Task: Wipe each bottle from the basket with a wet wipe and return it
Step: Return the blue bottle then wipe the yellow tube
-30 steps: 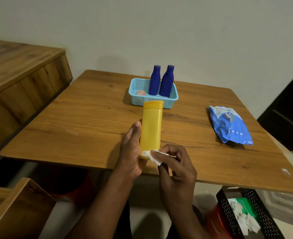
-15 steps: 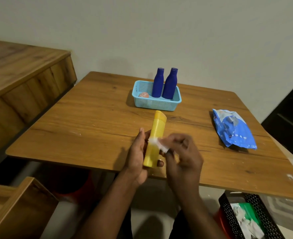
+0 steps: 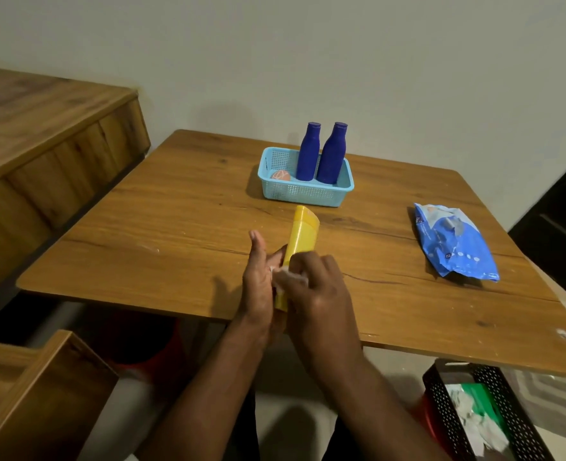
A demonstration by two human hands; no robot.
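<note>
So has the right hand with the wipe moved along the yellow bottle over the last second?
Yes. The right hand with the wipe has slid from the yellow bottle's near end up its body, toward the basket.

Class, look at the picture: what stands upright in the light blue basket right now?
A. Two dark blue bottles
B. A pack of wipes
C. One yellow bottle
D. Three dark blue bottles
A: two dark blue bottles stand side by side in the basket, while the yellow bottle is out in the hands and the wipes pack lies on the table.
</note>
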